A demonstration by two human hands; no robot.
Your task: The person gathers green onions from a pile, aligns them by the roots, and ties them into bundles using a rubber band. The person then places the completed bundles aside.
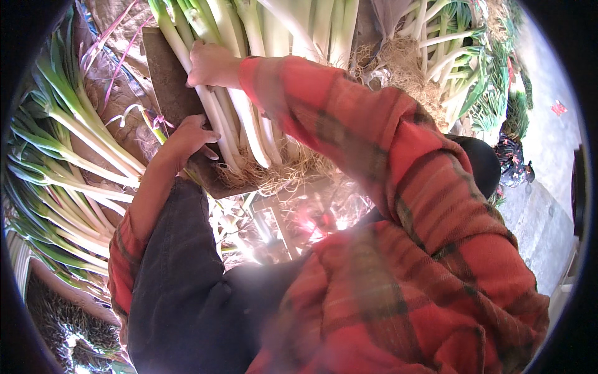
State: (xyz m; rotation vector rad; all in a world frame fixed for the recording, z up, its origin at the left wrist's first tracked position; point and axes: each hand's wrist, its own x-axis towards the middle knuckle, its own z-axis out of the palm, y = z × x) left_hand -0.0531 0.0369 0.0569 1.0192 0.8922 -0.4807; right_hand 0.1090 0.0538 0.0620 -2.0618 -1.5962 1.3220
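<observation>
Several long green onions [252, 126] with thick white stems and green tops lie side by side on a dark board [175, 79], their stringy roots [275, 173] pointing towards me. My right hand [210, 65] reaches across from the right and is closed around the leftmost stem, partway up its white length. Lower down, my left hand [194, 135] is beside the root end of that stem. Its fingers are apart, with the tips at the stem's left edge; whether they press on it I cannot tell.
More green onions [93, 135] fan out at the left, tops outward. A rooted pile [448, 70] is at the upper right, beside a pale floor [546, 196]. Pink ties [119, 70] lie at the upper left. Bright glare covers a frame [280, 229] below the board.
</observation>
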